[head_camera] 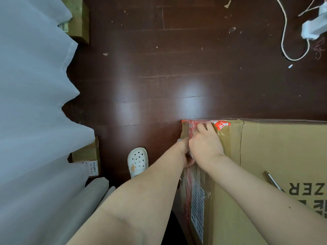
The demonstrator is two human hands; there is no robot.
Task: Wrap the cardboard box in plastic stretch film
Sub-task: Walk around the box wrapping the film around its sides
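Dark wooden floor [159, 76], seen from above, with a pale curtain [31, 103] well to the left of both grips and a white slipper [138, 160] just left of the left forearm. The cardboard box [274, 156] lies beneath and to the right of the grips, its far left corner just beyond the right fingertips. The right grip [205, 144] is released, its fingers laid flat on the box top over a red printed tape. The left grip [184, 151] sits at the box's left edge, touching the right grip and largely hidden by it (whether it clasps a roll or film cannot be told). Glossy stretch film [203, 174] shows only as a narrow band over the box's left end, on the wrist side of the grips, covering a white label. To the right of the grips the broad top panel is bare cardboard, with a pen [272, 180] lying on it. Judged from this, wrapping is at an early stage: one end started, most of the box left to cover.
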